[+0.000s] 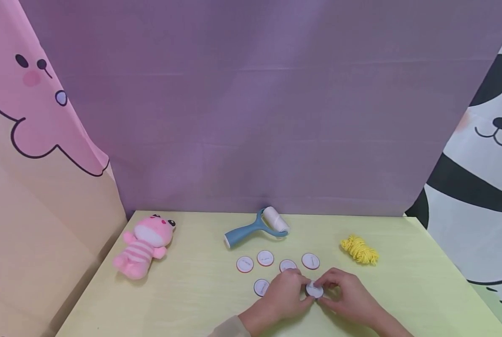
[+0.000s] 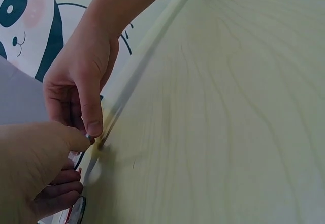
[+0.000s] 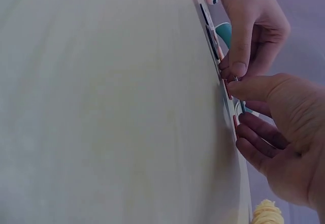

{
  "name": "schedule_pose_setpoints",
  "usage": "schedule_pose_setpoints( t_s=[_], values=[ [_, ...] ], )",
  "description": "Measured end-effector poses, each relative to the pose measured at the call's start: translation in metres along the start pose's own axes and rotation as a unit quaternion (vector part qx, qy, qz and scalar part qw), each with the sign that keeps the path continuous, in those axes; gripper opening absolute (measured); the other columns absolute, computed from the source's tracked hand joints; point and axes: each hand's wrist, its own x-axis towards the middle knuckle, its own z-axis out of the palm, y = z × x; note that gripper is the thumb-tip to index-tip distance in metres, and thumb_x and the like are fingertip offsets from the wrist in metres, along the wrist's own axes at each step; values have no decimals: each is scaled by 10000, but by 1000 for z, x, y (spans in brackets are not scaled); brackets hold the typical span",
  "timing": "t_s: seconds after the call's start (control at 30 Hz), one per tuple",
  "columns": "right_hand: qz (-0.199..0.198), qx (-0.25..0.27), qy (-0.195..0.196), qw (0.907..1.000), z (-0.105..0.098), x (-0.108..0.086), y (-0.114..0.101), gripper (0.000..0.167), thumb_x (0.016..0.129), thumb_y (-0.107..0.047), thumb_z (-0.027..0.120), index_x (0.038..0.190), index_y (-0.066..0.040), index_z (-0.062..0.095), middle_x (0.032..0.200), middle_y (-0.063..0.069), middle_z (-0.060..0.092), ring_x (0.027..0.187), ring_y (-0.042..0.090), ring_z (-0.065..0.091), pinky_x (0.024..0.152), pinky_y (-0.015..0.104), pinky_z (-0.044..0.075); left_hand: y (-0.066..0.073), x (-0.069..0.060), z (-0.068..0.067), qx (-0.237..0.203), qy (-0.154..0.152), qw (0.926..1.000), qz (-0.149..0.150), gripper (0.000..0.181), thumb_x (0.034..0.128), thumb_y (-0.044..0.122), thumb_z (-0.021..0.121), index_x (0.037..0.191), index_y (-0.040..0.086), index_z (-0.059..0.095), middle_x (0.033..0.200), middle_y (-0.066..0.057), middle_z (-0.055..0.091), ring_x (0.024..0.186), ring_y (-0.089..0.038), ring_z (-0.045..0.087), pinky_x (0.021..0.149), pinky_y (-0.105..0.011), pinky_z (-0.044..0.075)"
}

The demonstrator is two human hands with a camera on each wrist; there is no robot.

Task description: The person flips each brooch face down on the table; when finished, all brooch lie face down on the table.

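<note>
Both hands meet at the front of the table over a small round white disc [image 1: 314, 289] with a dark edge. My left hand [image 1: 286, 294] pinches its left side between thumb and fingers. From the right, my right hand [image 1: 352, 297] grips the same disc by its rim. In the left wrist view the disc is mostly hidden behind the left hand [image 2: 45, 163]. The right wrist view shows it edge-on between the thumbs, beside the right hand [image 3: 289, 127]. Similar white discs lie close by, one [image 1: 261, 287] next to the left wrist and another [image 1: 288, 266] partly covered by the left hand.
Several more discs [image 1: 265, 258] lie flat behind the hands. Farther back rests a blue-handled lint roller [image 1: 255, 229]. A pink plush toy [image 1: 145, 245] lies at the left, a yellow yarn bundle [image 1: 359, 250] at the right. A purple cloth [image 1: 268, 117] hangs behind the table.
</note>
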Motion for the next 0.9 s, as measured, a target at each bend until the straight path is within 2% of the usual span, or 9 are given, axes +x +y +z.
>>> schedule_pose_setpoints(
  t_s=[0.33,0.63,0.8,0.9],
  values=[
    [-169,-157,29,9997,0,-2,2,345,747,-80,946,1005,-232,774,967,-129,715,875,46,662,786,291,613,4,2,1,489,-108,9987,128,207,898,380,840,1024,217,858,751,123,628,718,1,505,625,-112,390],
    [-297,-297,81,9991,1,-5,2,358,729,-54,943,989,-231,771,960,-131,714,868,48,658,773,275,598,11,4,2,760,-329,9965,76,158,896,381,851,965,239,853,762,117,622,775,-18,559,632,-135,435],
    [-361,-494,74,9981,1,-3,0,332,727,-39,927,943,-236,772,948,-142,702,884,38,666,781,281,598,12,5,3,993,-341,9944,92,157,885,390,861,948,247,850,783,118,638,804,-20,581,637,-145,459],
    [-326,-540,33,9980,1,-2,-2,302,746,-40,911,934,-231,773,948,-143,694,887,29,668,779,277,600,10,4,3,942,-307,9951,32,158,881,389,863,951,248,848,783,118,633,784,-16,574,615,-143,456]
  ],
)
